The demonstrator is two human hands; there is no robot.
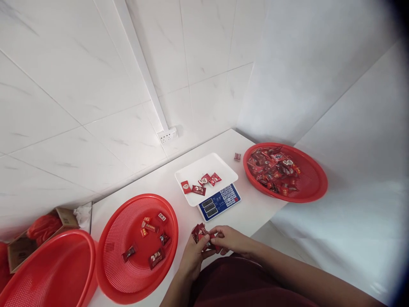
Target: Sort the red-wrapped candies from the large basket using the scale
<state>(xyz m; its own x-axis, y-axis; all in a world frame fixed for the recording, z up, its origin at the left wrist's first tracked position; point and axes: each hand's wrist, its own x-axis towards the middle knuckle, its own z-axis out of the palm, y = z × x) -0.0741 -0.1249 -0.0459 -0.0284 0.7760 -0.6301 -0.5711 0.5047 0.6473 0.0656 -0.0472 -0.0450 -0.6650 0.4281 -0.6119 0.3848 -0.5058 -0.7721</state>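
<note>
From my remote station I note the left hand [191, 257] grasping a small bunch of red packets [198, 231], the right hand [232, 239] pinching its side. Left of them, a red basket [113, 270] holds scattered packets. Beyond the hands, several lie on the scale's white pan [211, 164]; farther right, a fuller basket [313, 179]; behind, a wall socket [168, 134].

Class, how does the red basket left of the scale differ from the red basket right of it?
The left basket holds a few scattered packets; the right basket holds a dense heap.
The left basket shows much of its bare bottom; the right basket's heap covers much of its inside.
The left basket stands beside another red basket; the right one has a lone packet near it.
Both are red with mesh walls.
</note>
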